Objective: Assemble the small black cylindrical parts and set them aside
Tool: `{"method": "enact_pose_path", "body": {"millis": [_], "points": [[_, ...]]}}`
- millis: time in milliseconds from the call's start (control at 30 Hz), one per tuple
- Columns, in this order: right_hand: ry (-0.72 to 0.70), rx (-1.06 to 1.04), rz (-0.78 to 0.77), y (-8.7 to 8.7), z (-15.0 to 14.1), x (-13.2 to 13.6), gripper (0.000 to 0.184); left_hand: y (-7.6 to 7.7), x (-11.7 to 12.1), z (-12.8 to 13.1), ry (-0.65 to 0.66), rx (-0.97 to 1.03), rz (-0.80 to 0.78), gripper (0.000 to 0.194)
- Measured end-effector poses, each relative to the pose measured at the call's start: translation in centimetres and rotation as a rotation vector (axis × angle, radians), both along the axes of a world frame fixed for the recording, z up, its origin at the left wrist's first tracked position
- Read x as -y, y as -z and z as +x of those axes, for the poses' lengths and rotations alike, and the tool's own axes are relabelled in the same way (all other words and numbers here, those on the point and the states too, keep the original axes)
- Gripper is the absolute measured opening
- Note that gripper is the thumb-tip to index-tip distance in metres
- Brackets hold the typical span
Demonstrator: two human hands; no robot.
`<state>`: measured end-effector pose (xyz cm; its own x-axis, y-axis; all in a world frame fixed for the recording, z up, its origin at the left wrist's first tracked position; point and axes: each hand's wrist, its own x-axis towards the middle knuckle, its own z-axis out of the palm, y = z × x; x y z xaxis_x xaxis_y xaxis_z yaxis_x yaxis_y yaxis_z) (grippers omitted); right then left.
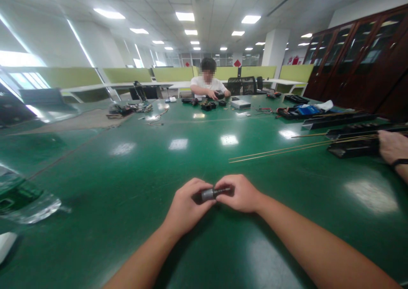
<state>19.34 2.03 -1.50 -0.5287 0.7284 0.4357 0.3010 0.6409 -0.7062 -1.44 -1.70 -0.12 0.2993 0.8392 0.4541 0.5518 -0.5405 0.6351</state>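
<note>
Between my two hands, just above the green table (143,221), is a small grey cylinder with a thin, dark, ridged shaft (208,194); its exact kind is unclear. My left hand (188,202) grips the cylinder's body between thumb and fingers. From the other side, my right hand (240,194) closes around the shaft, thumb and fingertips near where it joins the body. The fingers partly cover both ends of the piece.
A clear bottle with a green label (22,195) lies at left, near a white object (6,244). Thin brass-coloured rods (277,150) and black channels (353,146) lie at right, by another person's hand (393,146). Across the table a person (208,83) handles a dark part.
</note>
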Motion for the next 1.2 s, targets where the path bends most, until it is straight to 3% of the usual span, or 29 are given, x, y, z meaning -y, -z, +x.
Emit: {"method": "enact_pose_path", "body": {"millis": [1200], "points": [[-0.007,0.016,-0.028,0.07,0.05,0.09,0.019,-0.32,0.19,0.34,0.034,-0.007,0.003,0.018]]}}
